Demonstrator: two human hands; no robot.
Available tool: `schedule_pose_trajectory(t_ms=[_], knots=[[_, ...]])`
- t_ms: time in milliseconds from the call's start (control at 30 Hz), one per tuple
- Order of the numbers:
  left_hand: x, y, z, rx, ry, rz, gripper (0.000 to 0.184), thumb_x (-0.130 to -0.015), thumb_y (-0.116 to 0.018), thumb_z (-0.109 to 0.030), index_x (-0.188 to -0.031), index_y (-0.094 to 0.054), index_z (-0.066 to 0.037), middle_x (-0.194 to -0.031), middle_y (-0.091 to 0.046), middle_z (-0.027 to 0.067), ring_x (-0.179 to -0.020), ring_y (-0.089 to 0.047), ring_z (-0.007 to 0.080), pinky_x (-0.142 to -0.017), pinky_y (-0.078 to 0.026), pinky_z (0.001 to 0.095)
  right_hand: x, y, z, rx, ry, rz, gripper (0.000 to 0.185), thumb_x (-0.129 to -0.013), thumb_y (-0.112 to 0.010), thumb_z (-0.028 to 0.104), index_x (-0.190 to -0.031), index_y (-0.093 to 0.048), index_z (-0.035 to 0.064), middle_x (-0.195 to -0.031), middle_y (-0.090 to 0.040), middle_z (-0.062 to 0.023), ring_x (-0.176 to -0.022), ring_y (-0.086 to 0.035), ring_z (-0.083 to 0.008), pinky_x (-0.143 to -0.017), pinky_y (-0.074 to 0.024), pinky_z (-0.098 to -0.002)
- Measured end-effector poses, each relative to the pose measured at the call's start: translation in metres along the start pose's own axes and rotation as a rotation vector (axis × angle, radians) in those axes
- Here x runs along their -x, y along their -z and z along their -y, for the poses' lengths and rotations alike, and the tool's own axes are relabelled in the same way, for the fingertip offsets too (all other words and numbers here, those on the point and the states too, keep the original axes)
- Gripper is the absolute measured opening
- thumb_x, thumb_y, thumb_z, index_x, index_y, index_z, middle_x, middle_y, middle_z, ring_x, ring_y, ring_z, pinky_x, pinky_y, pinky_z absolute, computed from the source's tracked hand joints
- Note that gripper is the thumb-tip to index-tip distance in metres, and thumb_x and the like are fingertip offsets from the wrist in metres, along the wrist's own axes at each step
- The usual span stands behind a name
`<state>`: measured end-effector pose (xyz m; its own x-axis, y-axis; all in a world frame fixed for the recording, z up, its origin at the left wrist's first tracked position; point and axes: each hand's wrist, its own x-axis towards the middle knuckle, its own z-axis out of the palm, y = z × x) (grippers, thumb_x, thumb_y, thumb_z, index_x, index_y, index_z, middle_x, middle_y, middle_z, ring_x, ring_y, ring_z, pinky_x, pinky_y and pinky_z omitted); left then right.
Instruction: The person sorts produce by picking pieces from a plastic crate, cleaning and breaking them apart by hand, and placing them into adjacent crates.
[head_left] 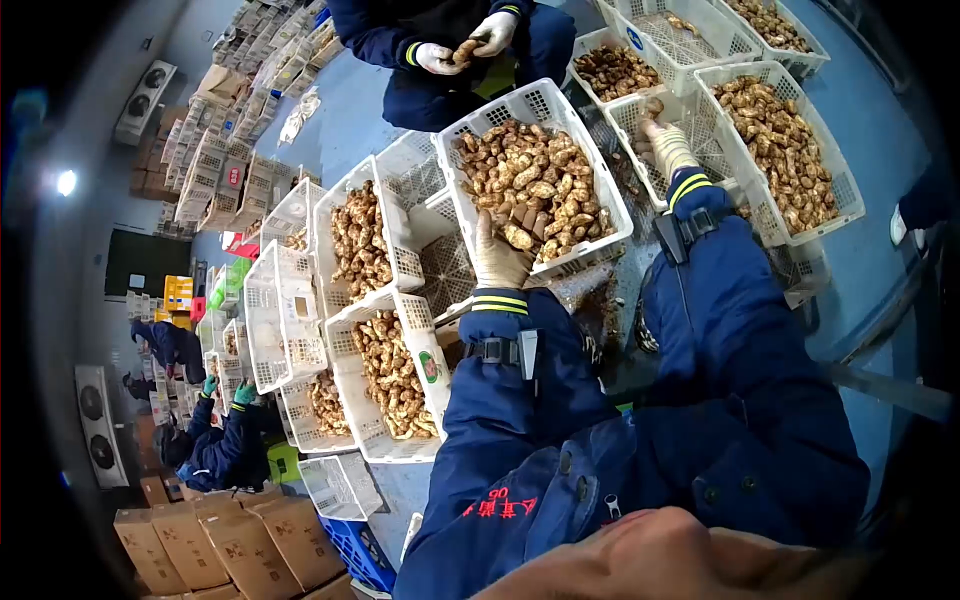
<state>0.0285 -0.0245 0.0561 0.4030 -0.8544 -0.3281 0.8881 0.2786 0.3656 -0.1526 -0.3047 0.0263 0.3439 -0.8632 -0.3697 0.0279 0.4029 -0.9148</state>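
Note:
My left hand [502,262], in a soiled pale glove, reaches over the near edge of a white plastic crate [622,222] heaped with brown, knobbly mushrooms [535,180]. Its thumb stands apart, and its dirt-darkened fingers lie spread on the pile. Farther right, my gloved right hand [668,148] is closed round a mushroom [653,106]. It is above a white crate [712,150] that shows its bare grid bottom. Just right of that hand stands another crate [850,195], filled with mushrooms.
Opposite me a person [450,75] in white gloves holds a mushroom. More filled crates [380,350] stand at the left. Farther left, a person [225,445] in green gloves works near cardboard boxes [235,545]. A blue crate [358,553] sits low on the left. A metal bar [890,392] crosses at right.

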Motion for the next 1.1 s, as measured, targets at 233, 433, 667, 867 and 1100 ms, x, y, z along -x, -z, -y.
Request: schedule_pose_trajectory(t_ms=[233,433,667,867,1100], knots=[[-0.008,0.014,-0.003,0.041,-0.012,0.115,0.041,-0.087,-0.061,-0.038,-0.108,-0.056,-0.002,-0.114,-0.058,0.0148,-0.110,-0.055,0.0334,-0.098,-0.043,0.0530,0.009,-0.034,-0.015,0.181,0.076,0.296,0.047,-0.087,-0.061,0.030,-0.124,-0.053,0.0013,-0.106,-0.065,-0.0141,-0.082,-0.065,-0.0231,-0.066,-0.0542,-0.0338],[-0.019,0.026,0.009,-0.204,-0.080,0.105,0.044,-0.091,-0.054,-0.043,-0.120,-0.057,-0.009,-0.118,-0.059,0.0109,-0.115,-0.052,0.0300,-0.098,-0.040,0.0519,0.135,-0.114,-0.035,0.826,0.277,0.769,0.060,-0.085,-0.064,0.044,-0.124,-0.054,-0.0003,-0.112,-0.064,-0.0175,-0.106,-0.060,-0.0261,-0.087,-0.0485,-0.0366],[-0.010,0.024,-0.007,-0.155,-0.128,-0.121,0.049,-0.086,-0.054,-0.056,-0.108,-0.057,-0.012,-0.111,-0.055,0.0091,-0.108,-0.048,0.0274,-0.091,-0.043,0.0474,0.115,-0.099,-0.045,0.293,-0.010,0.869,0.044,-0.088,-0.065,0.033,-0.111,-0.057,-0.0035,-0.093,-0.065,-0.0086,-0.074,-0.063,-0.0137,-0.064,-0.0535,-0.0261],[-0.013,0.035,-0.011,-0.175,-0.161,-0.168,0.042,-0.090,-0.054,-0.048,-0.106,-0.055,-0.009,-0.109,-0.057,0.0110,-0.100,-0.056,0.0287,-0.089,-0.048,0.0448,0.108,-0.088,-0.047,-0.201,0.025,1.047,0.068,-0.083,-0.064,0.050,-0.126,-0.050,-0.0016,-0.092,-0.066,-0.0037,-0.080,-0.064,-0.0124,-0.074,-0.0551,-0.0296],[0.003,0.010,-0.005,-0.335,-0.102,0.055,0.057,-0.085,-0.066,-0.039,-0.128,-0.049,-0.005,-0.112,-0.058,0.0124,-0.100,-0.058,0.0284,-0.087,-0.048,0.0437,0.125,-0.097,-0.024,-0.483,-0.591,0.897,0.039,-0.091,-0.055,0.040,-0.099,-0.063,0.0019,-0.075,-0.065,-0.0062,-0.061,-0.061,-0.0202,-0.057,-0.0510,-0.0360]])
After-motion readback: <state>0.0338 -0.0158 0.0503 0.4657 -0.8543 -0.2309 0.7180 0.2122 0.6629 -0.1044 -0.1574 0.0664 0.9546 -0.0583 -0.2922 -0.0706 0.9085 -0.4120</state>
